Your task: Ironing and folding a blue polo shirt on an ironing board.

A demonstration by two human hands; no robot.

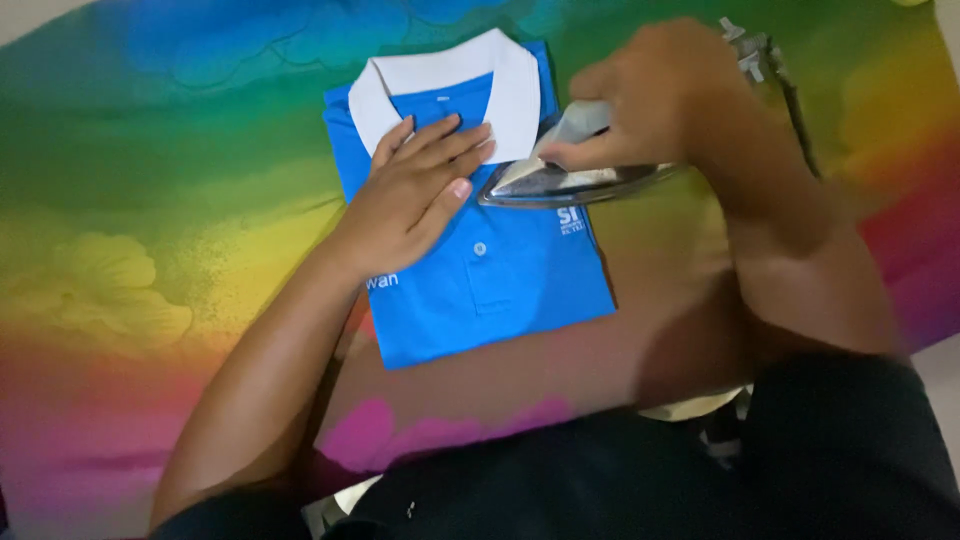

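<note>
Folded blue polo shirt is lying collar-up on the rainbow cloth. Left hand is pressing it flat, fingers spread. Right hand is gripping the iron, just right of those fingers, long axis crosswise, tip nearing them.

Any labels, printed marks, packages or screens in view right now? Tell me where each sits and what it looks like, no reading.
Neck label: small white mark inside the white collar of the folded blue polo shirt.
Chest print: white lettering on the shirt, just below the iron held in the right hand.
Second print: white lettering at the shirt's other edge, partly hidden under the left hand.
No packages or screens.
</note>
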